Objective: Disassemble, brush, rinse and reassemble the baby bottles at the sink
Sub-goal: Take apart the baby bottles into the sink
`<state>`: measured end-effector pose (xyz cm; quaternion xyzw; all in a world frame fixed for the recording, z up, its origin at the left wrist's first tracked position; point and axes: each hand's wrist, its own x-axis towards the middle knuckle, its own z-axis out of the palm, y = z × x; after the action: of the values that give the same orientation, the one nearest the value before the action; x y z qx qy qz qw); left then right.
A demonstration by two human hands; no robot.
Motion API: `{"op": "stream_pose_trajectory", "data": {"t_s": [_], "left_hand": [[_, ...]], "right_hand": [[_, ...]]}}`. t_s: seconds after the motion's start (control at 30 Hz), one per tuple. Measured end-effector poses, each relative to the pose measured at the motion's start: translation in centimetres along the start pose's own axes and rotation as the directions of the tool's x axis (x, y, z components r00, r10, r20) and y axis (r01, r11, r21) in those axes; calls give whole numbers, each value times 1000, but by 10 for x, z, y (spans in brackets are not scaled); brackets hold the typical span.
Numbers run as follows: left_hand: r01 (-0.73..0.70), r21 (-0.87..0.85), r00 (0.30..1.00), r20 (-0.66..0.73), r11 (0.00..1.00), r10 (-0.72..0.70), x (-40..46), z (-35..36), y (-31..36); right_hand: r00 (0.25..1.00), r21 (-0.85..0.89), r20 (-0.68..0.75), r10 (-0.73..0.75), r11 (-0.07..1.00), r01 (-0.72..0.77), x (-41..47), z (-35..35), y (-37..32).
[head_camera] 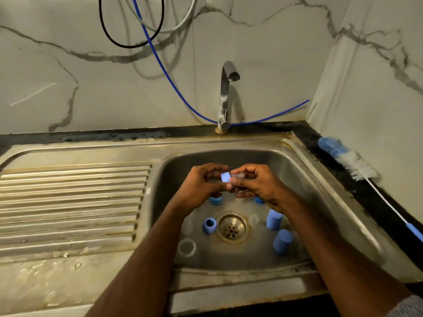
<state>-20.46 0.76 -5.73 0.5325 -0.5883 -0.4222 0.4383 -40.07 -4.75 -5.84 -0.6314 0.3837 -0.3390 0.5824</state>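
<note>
Both hands meet over the sink basin (304,179). My left hand (201,188) pinches a blue screw ring (225,177), while my right hand (258,186) grips the clear bottle (239,175) joined to it. On the basin floor lie a blue ring (209,225) left of the drain (232,227), another blue ring (215,200) under my left hand, two blue caps (273,219) (282,241) on the right, a clear bottle (186,247) at front left and a clear teat (254,220).
The tap (226,94) stands behind the basin with no water running. A blue and white bottle brush (348,159) lies on the dark counter at the right. A ribbed draining board (68,202) fills the left. Hoses and a blue tube (164,69) hang on the marble wall.
</note>
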Motion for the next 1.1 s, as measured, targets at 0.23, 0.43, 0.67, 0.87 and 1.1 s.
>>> {"op": "stream_pose_trajectory", "data": {"t_s": [0.23,0.43,0.67,0.87,1.1], "left_hand": [[32,-227,999,-11,973,-35,2,-3,2],[54,-307,998,3,950,-56,4,-3,3],[51,-271,999,28,961,-45,5,0,4],[57,-357,998,32,932,-49,1,-2,4],[131,-329,991,71,935,-114,1,-6,-3]], "right_hand": [[991,-99,-42,-130,987,126,1,-3,-1],[959,-156,-156,-236,965,212,2,5,-4],[911,-244,-232,-340,927,284,1,15,-3],[926,-271,-159,-342,917,292,-1,16,-4],[969,-292,-51,-242,931,217,-10,10,-3]]}}
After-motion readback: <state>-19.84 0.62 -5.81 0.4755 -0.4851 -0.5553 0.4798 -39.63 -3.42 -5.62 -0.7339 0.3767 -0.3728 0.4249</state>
